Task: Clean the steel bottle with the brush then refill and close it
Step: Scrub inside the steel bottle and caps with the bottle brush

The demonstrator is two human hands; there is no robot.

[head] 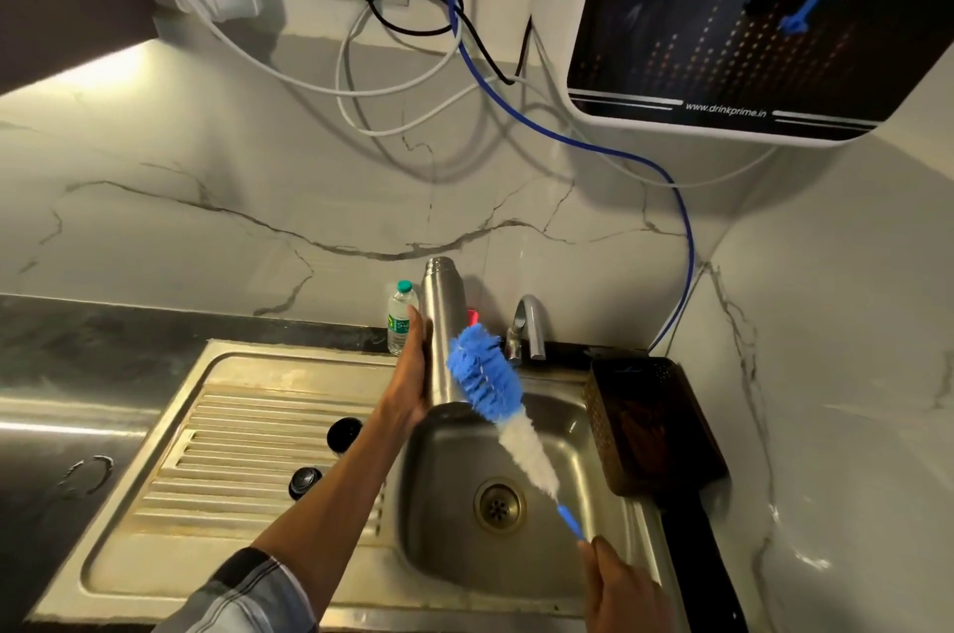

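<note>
A person's right hand (617,591), nearest the camera at the lower edge, closes its grip around the thin blue handle of a bottle brush (490,384), which slants up and to the left over the steel sink (454,477). The basin holds nothing visible but its round drain (498,506). The brush's white fluffy middle gives way to a blue bristle head that lies against the lower side of the steel bottle (443,330), outside it rather than in it. The left hand (413,374), reached forward from a plaid sleeve (248,591), wraps its grip around the bottle's left side and holds it upright above the basin's far-left corner. The bottle is plain brushed metal with a dark base, its mouth open (no cap on it). Two black round caps (345,433) lie on the ribbed drainboard (248,441) to the left. To the right of the basin sits a dark perforated basket (650,426); its contents cannot be made out. Behind the bottle stand a small plastic water bottle (401,317) with a green cap and a curved faucet (529,328). On the marble wall beyond hangs a water purifier (722,28), with white, black and blue cables (464,64) looping beside it.
</note>
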